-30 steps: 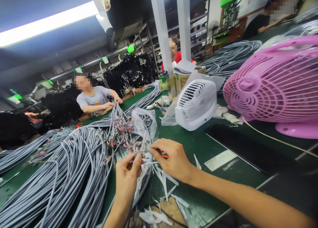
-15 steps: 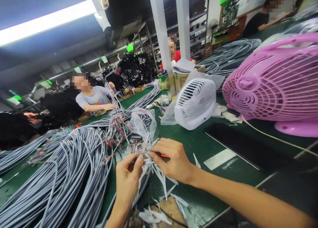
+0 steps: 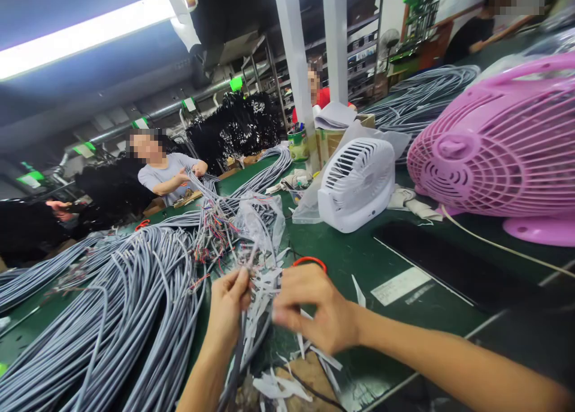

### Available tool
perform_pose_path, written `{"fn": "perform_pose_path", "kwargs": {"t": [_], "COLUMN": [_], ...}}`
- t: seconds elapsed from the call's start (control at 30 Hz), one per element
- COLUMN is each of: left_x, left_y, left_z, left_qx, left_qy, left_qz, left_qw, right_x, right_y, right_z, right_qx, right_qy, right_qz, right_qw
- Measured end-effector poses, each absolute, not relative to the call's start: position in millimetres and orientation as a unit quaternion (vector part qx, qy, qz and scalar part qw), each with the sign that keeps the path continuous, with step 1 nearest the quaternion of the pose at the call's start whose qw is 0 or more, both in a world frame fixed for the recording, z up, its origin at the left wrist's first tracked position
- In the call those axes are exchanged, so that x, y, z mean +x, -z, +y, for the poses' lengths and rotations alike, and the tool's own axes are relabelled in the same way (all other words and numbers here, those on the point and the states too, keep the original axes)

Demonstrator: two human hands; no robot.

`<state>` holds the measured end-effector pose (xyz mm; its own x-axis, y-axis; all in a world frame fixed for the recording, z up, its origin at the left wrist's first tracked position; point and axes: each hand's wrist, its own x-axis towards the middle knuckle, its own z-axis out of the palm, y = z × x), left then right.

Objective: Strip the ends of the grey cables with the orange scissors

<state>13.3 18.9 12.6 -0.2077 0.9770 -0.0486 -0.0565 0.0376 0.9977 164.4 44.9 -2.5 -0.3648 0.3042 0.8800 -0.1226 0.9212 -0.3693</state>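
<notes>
My left hand (image 3: 230,301) is closed, thumb and fingers pinching a grey cable (image 3: 236,355) near its end; the cable trails down toward the table's near edge. To its right, my right hand (image 3: 317,309) hangs apart from the cable, fingers curled in and a little blurred. Anything inside it is hidden. Below and between both hands lie torn white strips (image 3: 265,292). An orange-red curved handle (image 3: 311,260) shows just behind my right hand. Beyond my left hand are stripped cable ends with coloured wires (image 3: 211,238) and a clear plastic bag (image 3: 263,217).
Bundled grey cables (image 3: 130,304) fill the left of the green table (image 3: 335,262). A white fan (image 3: 357,184), a pink fan (image 3: 489,154) and a dark flat panel (image 3: 444,268) stand or lie right. Across the table, a person in grey (image 3: 168,175) handles cables.
My right hand has come away from my left hand, moving down and right, uncovering more of the orange-red handle. My left hand has shifted slightly left. The person opposite has brought both hands together.
</notes>
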Motion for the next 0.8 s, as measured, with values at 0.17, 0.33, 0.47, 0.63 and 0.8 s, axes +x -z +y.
{"fn": "perform_pose_path", "kwargs": {"t": [0.17,0.33,0.47,0.63,0.8], "left_x": [13,25,27,28,30], "left_y": [-10,-9,-7,-8,-8], "left_z": [19,6,4,6,3], "left_qx": [0.417,0.459,0.473,0.478,0.472], "left_qy": [-0.572,-0.554,-0.546,-0.534,-0.542], "left_qz": [0.545,0.539,0.533,0.537,0.553], "left_qw": [0.449,0.439,0.44,0.445,0.421], "right_x": [162,162,159,160,159], "right_y": [7,7,7,6,9], "right_z": [48,57,52,52,57], "right_qx": [-0.168,-0.278,-0.271,-0.258,-0.258], "right_qy": [-0.272,-0.409,-0.448,-0.442,-0.507], "right_qz": [-0.751,-0.693,-0.701,-0.692,-0.641], "right_qw": [0.578,0.524,0.484,0.509,0.515]}}
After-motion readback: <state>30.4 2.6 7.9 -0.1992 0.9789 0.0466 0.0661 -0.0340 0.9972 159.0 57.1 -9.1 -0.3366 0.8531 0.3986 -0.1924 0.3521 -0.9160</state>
